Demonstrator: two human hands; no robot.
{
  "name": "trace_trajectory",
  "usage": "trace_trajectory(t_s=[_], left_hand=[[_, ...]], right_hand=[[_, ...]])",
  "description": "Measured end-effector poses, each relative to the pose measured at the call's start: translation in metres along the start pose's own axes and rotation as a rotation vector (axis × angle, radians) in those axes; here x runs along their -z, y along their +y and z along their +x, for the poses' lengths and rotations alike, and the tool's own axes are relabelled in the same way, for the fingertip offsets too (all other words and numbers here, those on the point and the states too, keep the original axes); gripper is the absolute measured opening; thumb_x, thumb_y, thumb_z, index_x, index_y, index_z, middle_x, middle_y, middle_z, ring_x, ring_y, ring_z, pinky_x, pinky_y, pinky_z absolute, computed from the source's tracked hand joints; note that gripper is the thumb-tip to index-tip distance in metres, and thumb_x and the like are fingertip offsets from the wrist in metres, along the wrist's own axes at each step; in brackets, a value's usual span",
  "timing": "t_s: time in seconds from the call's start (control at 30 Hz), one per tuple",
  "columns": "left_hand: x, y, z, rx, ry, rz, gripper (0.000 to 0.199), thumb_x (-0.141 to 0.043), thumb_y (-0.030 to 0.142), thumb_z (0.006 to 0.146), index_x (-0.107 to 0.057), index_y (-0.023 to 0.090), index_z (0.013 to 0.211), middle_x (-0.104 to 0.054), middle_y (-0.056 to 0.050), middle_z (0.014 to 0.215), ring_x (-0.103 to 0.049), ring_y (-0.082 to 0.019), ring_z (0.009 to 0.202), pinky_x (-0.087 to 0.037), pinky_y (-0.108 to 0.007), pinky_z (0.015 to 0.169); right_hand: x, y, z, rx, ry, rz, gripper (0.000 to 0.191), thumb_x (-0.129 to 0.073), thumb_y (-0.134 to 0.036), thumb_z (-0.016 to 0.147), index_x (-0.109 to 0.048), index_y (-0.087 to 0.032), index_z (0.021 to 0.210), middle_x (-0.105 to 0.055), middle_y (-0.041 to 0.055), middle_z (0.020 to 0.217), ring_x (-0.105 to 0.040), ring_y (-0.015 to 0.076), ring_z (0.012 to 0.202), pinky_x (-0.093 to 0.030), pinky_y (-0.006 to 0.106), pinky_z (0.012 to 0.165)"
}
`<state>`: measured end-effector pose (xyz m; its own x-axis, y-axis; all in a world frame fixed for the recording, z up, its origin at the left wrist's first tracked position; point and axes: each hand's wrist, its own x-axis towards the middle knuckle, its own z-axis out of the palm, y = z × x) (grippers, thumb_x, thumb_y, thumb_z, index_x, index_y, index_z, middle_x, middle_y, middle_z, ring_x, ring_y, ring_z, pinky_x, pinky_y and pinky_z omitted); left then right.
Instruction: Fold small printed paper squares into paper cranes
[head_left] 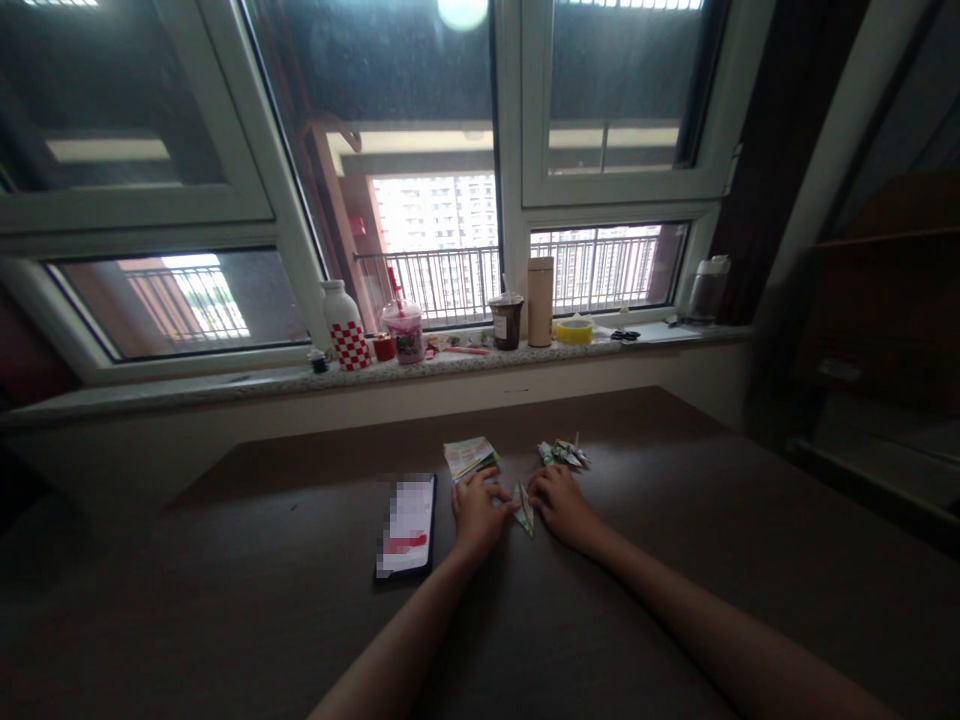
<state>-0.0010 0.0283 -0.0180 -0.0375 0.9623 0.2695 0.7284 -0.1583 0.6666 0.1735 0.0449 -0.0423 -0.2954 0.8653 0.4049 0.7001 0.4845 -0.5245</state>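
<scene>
No Print I Can Read

I can make out no word, number or brand. The phone beside my left hand has a lit screen, but part of it is pixelated and its red patch gives me no letters. The stack of papers just past that hand carries coloured print too small to read. On the sill, the dark cup bears a pale label whose writing is lost to me, and I can't resolve the print on the pink cup. The brown box at my far right shows a blurred pale patch.
</scene>
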Motion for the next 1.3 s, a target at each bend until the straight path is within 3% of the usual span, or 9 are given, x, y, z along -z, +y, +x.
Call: trace_trajectory(t_s=[0.2,0.4,0.67,1.0,1.1,1.3], left_hand=[[-0.001,-0.002,0.001,-0.022,0.004,-0.013,0.005,-0.076,0.020,0.067,-0.074,0.023,0.064,-0.063,-0.002,0.130,-0.045,-0.030,0.125,-0.029,-0.048,0.110],[0.000,-0.003,0.004,-0.053,0.003,-0.066,0.010,-0.075,0.013,0.065,-0.073,0.022,0.061,-0.062,-0.003,0.130,-0.045,-0.029,0.124,-0.032,-0.045,0.109],[-0.002,-0.005,0.003,-0.076,0.032,-0.073,0.010,-0.078,0.014,0.063,-0.072,0.022,0.060,-0.062,-0.003,0.131,-0.043,-0.029,0.127,-0.030,-0.047,0.110],[-0.001,-0.005,0.001,-0.081,0.031,-0.088,0.010,-0.077,0.015,0.065,-0.071,0.021,0.061,-0.061,-0.003,0.130,-0.043,-0.029,0.128,-0.030,-0.046,0.110],[0.001,-0.003,0.001,-0.078,0.025,-0.086,0.010,-0.076,0.015,0.065,-0.071,0.023,0.060,-0.062,-0.002,0.129,-0.043,-0.029,0.128,-0.030,-0.047,0.111],[0.006,0.003,-0.003,-0.092,-0.005,-0.069,0.008,-0.077,0.024,0.068,-0.074,0.026,0.062,-0.062,-0.001,0.130,-0.044,-0.029,0.127,-0.029,-0.049,0.111]], right_hand=[[0.004,-0.007,-0.002,-0.011,-0.009,-0.028,0.004,-0.063,-0.023,0.085,-0.064,-0.020,0.085,-0.061,0.0078,0.106,-0.047,0.0250,0.108,-0.039,0.041,0.098],[0.006,-0.014,-0.002,-0.020,-0.009,-0.063,0.031,-0.068,-0.050,0.081,-0.062,-0.020,0.080,-0.061,0.0089,0.105,-0.048,0.0268,0.107,-0.040,0.041,0.094],[0.009,-0.013,0.002,-0.053,-0.053,-0.062,0.028,-0.079,-0.042,0.070,-0.064,-0.020,0.080,-0.061,0.0068,0.105,-0.049,0.0259,0.107,-0.040,0.039,0.094],[0.022,-0.004,-0.004,0.036,-0.155,0.043,0.046,-0.085,-0.044,0.059,-0.064,-0.022,0.093,-0.057,0.0053,0.116,-0.049,0.0250,0.112,-0.038,0.038,0.099],[0.021,-0.003,-0.006,0.034,-0.127,0.093,0.043,-0.084,-0.044,0.062,-0.066,-0.022,0.094,-0.058,0.0060,0.116,-0.050,0.0254,0.113,-0.038,0.039,0.100],[0.013,0.000,0.002,0.007,0.051,0.191,0.026,-0.074,-0.038,0.077,-0.071,-0.022,0.098,-0.063,0.0074,0.108,-0.051,0.0242,0.112,-0.037,0.040,0.102]])
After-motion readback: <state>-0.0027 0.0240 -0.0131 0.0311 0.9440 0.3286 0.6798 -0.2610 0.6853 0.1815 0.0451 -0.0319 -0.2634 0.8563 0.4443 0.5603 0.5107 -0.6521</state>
